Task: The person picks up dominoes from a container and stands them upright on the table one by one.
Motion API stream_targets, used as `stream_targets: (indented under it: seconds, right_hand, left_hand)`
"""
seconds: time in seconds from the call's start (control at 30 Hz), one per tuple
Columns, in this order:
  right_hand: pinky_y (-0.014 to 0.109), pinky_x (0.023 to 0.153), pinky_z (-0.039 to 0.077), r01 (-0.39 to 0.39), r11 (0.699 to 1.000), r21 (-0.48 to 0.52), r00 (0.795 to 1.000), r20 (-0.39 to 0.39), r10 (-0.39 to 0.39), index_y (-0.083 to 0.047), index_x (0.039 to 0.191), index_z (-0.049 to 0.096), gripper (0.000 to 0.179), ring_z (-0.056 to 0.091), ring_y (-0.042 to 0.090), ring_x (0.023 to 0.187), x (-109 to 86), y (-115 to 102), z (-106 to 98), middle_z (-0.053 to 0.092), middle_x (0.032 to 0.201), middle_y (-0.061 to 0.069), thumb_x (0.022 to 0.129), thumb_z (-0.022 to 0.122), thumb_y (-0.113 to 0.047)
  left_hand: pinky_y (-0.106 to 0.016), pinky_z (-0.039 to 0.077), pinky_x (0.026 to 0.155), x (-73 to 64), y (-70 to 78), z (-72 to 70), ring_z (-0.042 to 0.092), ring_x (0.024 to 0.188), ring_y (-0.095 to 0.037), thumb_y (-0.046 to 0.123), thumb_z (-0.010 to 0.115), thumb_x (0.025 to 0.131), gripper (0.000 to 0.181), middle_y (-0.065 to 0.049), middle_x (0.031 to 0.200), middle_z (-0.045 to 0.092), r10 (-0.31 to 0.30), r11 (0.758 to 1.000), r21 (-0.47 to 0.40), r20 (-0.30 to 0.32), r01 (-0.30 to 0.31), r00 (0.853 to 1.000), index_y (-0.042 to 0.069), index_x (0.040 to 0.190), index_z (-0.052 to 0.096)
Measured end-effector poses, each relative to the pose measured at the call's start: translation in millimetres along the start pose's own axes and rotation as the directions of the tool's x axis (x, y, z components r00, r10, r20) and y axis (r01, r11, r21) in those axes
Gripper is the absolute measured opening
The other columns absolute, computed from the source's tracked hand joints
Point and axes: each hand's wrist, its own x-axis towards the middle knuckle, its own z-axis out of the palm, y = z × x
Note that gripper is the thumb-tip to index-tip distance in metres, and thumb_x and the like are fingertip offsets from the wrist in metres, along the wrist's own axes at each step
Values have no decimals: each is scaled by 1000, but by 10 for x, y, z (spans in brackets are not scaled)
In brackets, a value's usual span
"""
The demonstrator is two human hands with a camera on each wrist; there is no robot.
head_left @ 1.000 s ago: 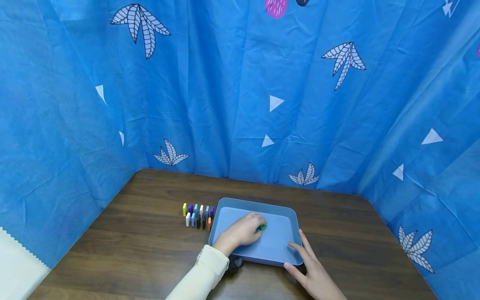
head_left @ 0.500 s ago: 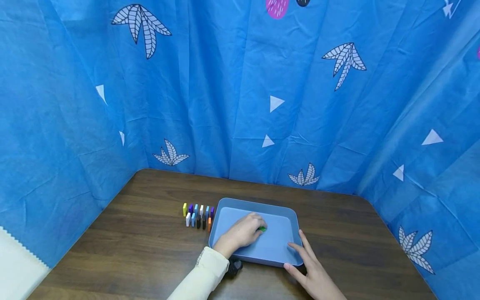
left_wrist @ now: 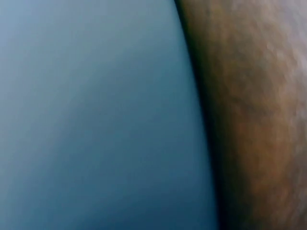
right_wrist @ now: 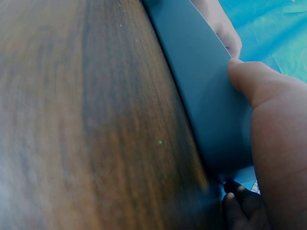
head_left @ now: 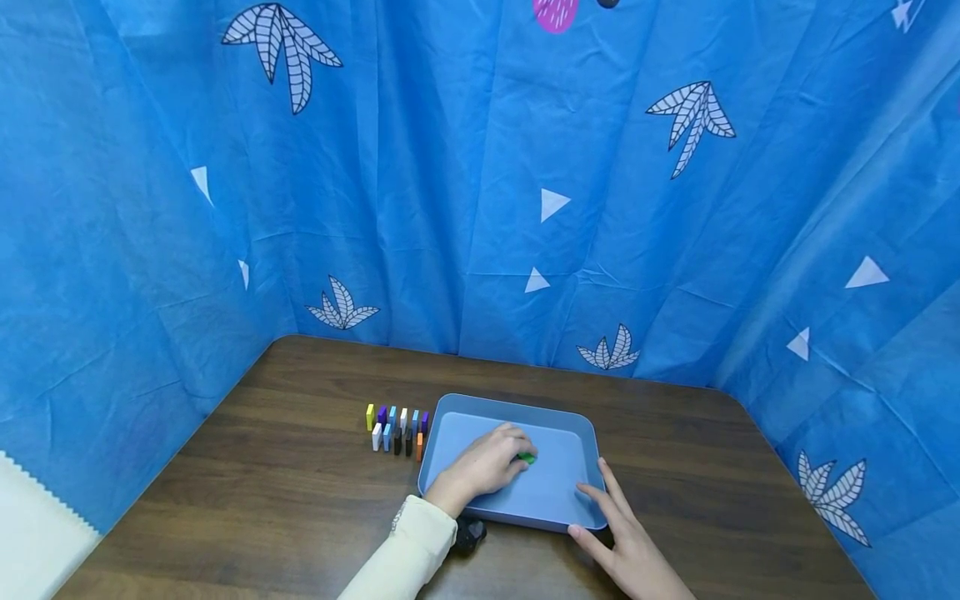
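Note:
My left hand reaches into a shallow blue tray, fingers curled over a small green block low above the tray floor. Most of that block is hidden by the fingers. At the tray's near right corner, my right hand rests with its fingers spread and fairly straight. In the right wrist view, the thumb touches the top of the tray's outer wall. Only the blurred tray wall and wood show in the left wrist view; the hand is out of sight there.
Left of the tray stand two rows of small upright domino blocks in several colours. A black object sits beneath the left wrist. Printed blue curtains hang around the brown wooden table.
Both hands stay almost still. The green block shifts slightly under the left fingers, and the head view moves a little.

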Motion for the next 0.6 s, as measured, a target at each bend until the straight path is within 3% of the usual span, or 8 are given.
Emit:
stream_targets:
  seconds: [0.3,0.6]
  right_hand:
    - [64,107,27,-9,1000,28,1000,21,8,-28,144,39,64,12,39,147,1,-19,8,-8,163,-1,90,53,-59]
    - [62,106,33,59,998,-7,997,-48,-59,-28,142,42,61,16,35,147,-16,18,29,-4,163,-2,90,55,-56]
  left_hand:
    - [-27,47,96,-52,-45,7,56,110,-12,20,65,92,20,5,113,65,-17,997,-72,-34,14,999,16,111,72]
    - [-31,44,103,-39,-49,-25,56,113,-13,21,64,93,21,4,113,65,-19,993,-118,-38,15,999,15,111,71]
